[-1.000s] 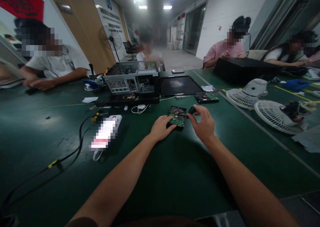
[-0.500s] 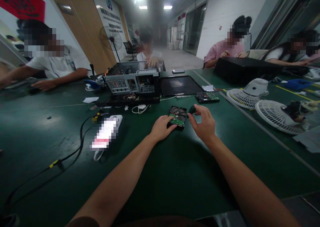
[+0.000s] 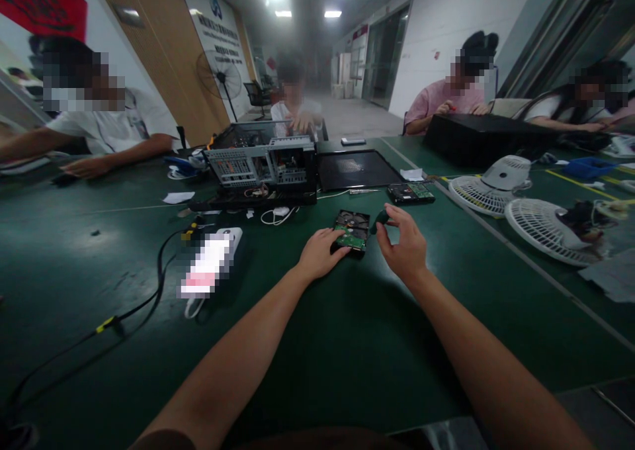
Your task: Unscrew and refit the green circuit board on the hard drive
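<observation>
On the green table in front of me lies a hard drive (image 3: 353, 221), its green circuit board facing up. My left hand (image 3: 322, 251) is closed on its left and near edges, with fingers resting over the board. To the right of the drive, my right hand (image 3: 404, 241) pinches a small screwdriver (image 3: 381, 221) by its dark, rounded handle. The tool tilts down toward the drive's right edge. Its thin tip is too small to tell whether it touches the drive.
An opened computer case (image 3: 262, 165) stands beyond, beside a black panel (image 3: 360, 169). A second hard drive (image 3: 411, 192) lies to the right, near white fan parts (image 3: 479, 194). A phone (image 3: 211, 265) and black strap (image 3: 161, 271) lie left. Several people sit around the table.
My right hand has shifted slightly, and the screwdriver's handle now leans more upright beside the drive. My left hand and the hard drive stay in place.
</observation>
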Action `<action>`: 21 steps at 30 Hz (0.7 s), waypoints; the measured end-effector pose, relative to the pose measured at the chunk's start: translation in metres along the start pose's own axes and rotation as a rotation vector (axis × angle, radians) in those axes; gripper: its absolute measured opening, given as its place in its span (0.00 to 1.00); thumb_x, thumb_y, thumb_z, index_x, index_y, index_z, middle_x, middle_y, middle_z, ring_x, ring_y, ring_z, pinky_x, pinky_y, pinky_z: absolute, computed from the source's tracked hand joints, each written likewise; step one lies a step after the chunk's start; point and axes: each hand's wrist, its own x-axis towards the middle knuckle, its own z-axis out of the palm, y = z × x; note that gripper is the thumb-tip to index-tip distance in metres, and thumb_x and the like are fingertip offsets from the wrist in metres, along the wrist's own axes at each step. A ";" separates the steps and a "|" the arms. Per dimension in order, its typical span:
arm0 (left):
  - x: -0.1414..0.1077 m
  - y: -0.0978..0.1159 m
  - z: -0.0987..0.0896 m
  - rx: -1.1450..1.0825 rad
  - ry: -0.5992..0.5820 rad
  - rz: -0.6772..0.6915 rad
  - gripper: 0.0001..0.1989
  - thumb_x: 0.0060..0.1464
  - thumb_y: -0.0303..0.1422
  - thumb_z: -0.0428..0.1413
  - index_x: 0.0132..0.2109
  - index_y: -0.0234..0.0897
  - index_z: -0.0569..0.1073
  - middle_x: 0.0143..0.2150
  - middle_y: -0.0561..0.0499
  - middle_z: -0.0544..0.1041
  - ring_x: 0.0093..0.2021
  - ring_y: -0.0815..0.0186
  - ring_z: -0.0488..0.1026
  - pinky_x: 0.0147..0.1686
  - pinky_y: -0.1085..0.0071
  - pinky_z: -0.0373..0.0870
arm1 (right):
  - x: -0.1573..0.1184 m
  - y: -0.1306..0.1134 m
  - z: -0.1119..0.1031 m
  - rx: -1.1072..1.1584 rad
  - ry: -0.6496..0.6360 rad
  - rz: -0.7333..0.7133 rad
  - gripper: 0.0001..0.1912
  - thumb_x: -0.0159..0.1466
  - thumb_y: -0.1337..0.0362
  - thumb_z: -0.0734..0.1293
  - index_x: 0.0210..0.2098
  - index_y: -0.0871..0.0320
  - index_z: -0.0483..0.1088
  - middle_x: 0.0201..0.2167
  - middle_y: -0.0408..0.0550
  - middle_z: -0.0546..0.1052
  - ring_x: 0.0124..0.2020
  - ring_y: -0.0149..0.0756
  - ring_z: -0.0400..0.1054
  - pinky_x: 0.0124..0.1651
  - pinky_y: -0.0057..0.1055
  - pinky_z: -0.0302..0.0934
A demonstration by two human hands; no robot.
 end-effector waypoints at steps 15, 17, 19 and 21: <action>0.000 0.000 -0.001 -0.003 -0.014 -0.028 0.27 0.63 0.49 0.56 0.65 0.45 0.70 0.64 0.46 0.73 0.66 0.52 0.65 0.66 0.52 0.62 | 0.000 0.002 -0.002 -0.036 -0.035 0.021 0.25 0.68 0.66 0.65 0.63 0.50 0.63 0.56 0.55 0.71 0.54 0.47 0.70 0.52 0.49 0.73; -0.001 0.001 -0.001 -0.008 -0.018 -0.027 0.27 0.63 0.48 0.56 0.65 0.45 0.70 0.64 0.46 0.73 0.66 0.52 0.65 0.66 0.52 0.62 | 0.000 0.001 -0.001 -0.033 -0.031 0.023 0.24 0.68 0.65 0.65 0.63 0.52 0.63 0.57 0.56 0.71 0.55 0.47 0.70 0.52 0.49 0.73; -0.001 0.001 -0.002 -0.008 -0.019 -0.025 0.27 0.63 0.48 0.56 0.65 0.45 0.70 0.64 0.46 0.73 0.66 0.52 0.65 0.66 0.52 0.62 | 0.000 0.001 0.000 -0.042 -0.013 0.029 0.22 0.68 0.64 0.65 0.61 0.52 0.64 0.55 0.56 0.71 0.53 0.46 0.71 0.51 0.48 0.74; -0.001 0.001 -0.002 -0.004 -0.017 -0.024 0.27 0.63 0.48 0.56 0.65 0.45 0.70 0.64 0.46 0.73 0.66 0.52 0.65 0.66 0.53 0.62 | 0.001 0.001 0.000 -0.057 0.012 0.033 0.21 0.67 0.62 0.68 0.59 0.52 0.65 0.52 0.55 0.72 0.51 0.45 0.71 0.48 0.46 0.74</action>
